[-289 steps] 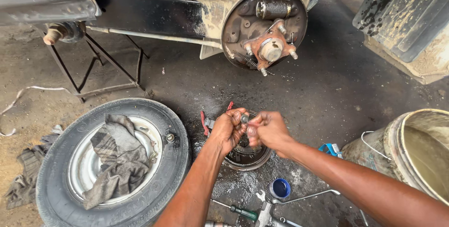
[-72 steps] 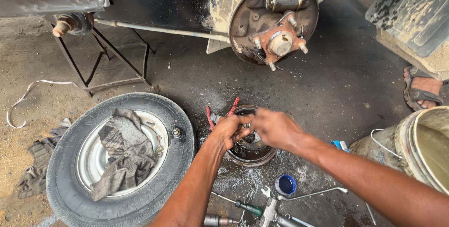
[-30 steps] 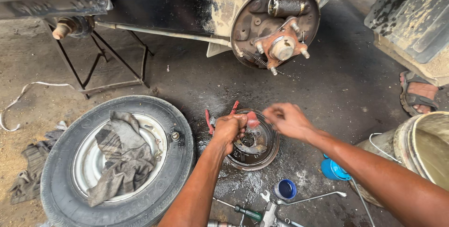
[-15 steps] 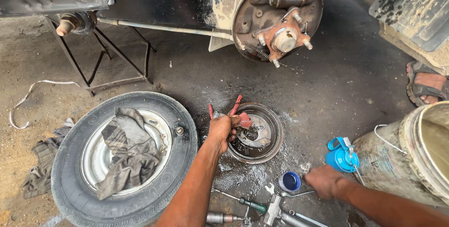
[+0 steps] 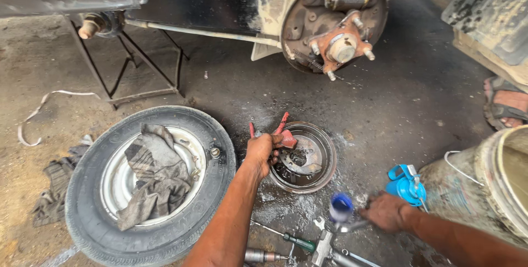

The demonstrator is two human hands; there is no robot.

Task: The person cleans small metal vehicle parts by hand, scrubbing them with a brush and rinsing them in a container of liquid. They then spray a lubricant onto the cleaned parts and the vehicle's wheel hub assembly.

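Note:
My left hand (image 5: 263,149) is curled over the left rim of a rusty brake drum (image 5: 311,160) that lies flat on the wet floor. Two red pliers handles (image 5: 281,124) stick out just above its fingers. My right hand (image 5: 388,211) is low on the floor to the right, with its fingers closed around the end of a shiny metal spanner (image 5: 352,226). A small blue cup (image 5: 341,206) stands beside that spanner. The bare wheel hub (image 5: 342,47) with its studs and backing plate hangs above, on the car's axle.
A tyre on its rim (image 5: 88,212) lies at the left with a grey rag (image 5: 154,176) over it. A green-handled screwdriver (image 5: 297,242), a blue container (image 5: 407,185), a dirty bucket (image 5: 495,184), a metal stand (image 5: 140,77) and another person's sandalled foot (image 5: 506,102) surround the spot.
My right hand left the drum, swung down to the right and now sits at the spanner by the blue cup. My left hand stays on the drum's rim.

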